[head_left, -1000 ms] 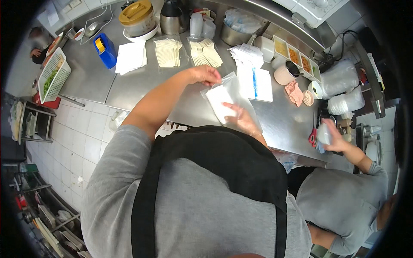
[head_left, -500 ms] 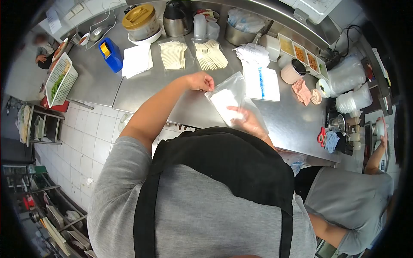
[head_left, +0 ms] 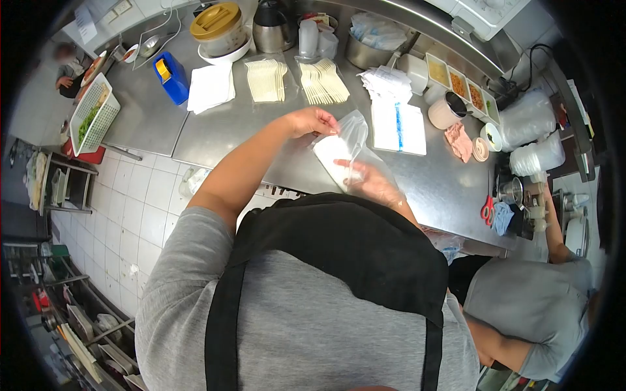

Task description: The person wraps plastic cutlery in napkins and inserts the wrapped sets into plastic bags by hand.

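Note:
My left hand (head_left: 316, 122) pinches the upper edge of a clear plastic bag (head_left: 354, 133) above the steel counter. Inside or behind the film lies a white stack of what look like napkins (head_left: 330, 158). My right hand (head_left: 372, 182) grips the stack's lower right side, with clear plastic over the fingers and wrist. Whether that hand is in the bag or beneath it I cannot tell. Just beyond are a bag of pale forks (head_left: 323, 81) and a bag of pale spoons (head_left: 267, 81). To the right lies a white napkin pack with a blue stripe (head_left: 411, 127).
On the steel counter (head_left: 437, 189) are a blue tape dispenser (head_left: 172, 79), white sheets (head_left: 210, 88), a pink cloth (head_left: 458, 142) and red-handled scissors (head_left: 487, 210). Food trays (head_left: 458, 85) stand back right. A co-worker (head_left: 528, 306) is close on my right; another person (head_left: 68, 72) is far left.
My left hand has moved slightly right and the bag's upper part is now folded over and more bunched. The co-worker on the right has shifted their arm. The view has moved slightly.

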Motion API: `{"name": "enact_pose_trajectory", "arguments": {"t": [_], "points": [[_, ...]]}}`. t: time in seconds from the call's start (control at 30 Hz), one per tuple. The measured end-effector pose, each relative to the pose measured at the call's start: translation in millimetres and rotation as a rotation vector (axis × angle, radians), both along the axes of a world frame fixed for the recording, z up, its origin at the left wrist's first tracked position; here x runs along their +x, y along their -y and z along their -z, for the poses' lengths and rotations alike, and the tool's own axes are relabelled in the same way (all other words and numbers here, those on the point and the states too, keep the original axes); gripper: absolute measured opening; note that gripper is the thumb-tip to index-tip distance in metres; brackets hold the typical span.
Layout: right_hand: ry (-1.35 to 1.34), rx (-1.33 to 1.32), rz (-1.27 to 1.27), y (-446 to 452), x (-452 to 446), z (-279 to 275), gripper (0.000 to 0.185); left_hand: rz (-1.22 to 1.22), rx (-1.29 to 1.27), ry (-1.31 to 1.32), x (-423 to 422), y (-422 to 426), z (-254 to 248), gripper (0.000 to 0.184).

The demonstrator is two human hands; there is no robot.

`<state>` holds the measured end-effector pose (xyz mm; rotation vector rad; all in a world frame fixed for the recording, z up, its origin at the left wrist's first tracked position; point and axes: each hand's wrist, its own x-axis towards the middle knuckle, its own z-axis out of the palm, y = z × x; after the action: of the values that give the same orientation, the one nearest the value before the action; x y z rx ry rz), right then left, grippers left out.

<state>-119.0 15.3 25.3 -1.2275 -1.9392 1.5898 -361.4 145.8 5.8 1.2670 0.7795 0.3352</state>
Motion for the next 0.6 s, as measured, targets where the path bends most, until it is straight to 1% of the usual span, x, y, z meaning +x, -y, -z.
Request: {"name": "enact_pose_trajectory", "arguments": {"t": [0.07,0.13,0.17,0.23,0.27,0.37,0.43,0.47,0.53,0.57,0.6], "points": [[0.019,0.068,0.027,1,-3,-8,0.046,0.0,-0.012,0.016,-1,0,0,0.028],[-0.019,0.006,0.008,-1,0,-6,0.047,0.014,0.001,0.012,1,6,-2,0.03],[-0.04,-0.028,0.0,-2,0,-5,0.047,-0.006,-0.004,0.06,3,8,0,0.031],[0.176,0.137,-0.033,-1,-7,-29,0.05,-0.045,-0.008,0.151,4,9,2,0.033],[0.282,0.222,-0.049,0,-10,-38,0.052,-0.043,-0.009,0.137,3,10,3,0.032],[0.206,0.252,-0.082,0,-10,-42,0.057,-0.018,0.003,0.07,2,15,-6,0.028],[0.156,0.218,-0.048,-2,-7,-31,0.063,0.021,0.032,-0.01,2,18,-12,0.024],[0.132,0.2,-0.031,-2,-6,-25,0.067,0.006,0.043,0.027,2,17,-6,0.023],[0.041,0.407,0.028,-2,1,-19,0.077,-0.024,0.068,0.099,5,14,1,0.022],[-0.005,0.514,0.058,-2,7,-18,0.083,-0.079,0.084,0.116,2,12,4,0.021],[-0.076,0.408,0.121,-1,15,-21,0.087,-0.136,0.1,0.132,-5,15,2,0.021]]}}
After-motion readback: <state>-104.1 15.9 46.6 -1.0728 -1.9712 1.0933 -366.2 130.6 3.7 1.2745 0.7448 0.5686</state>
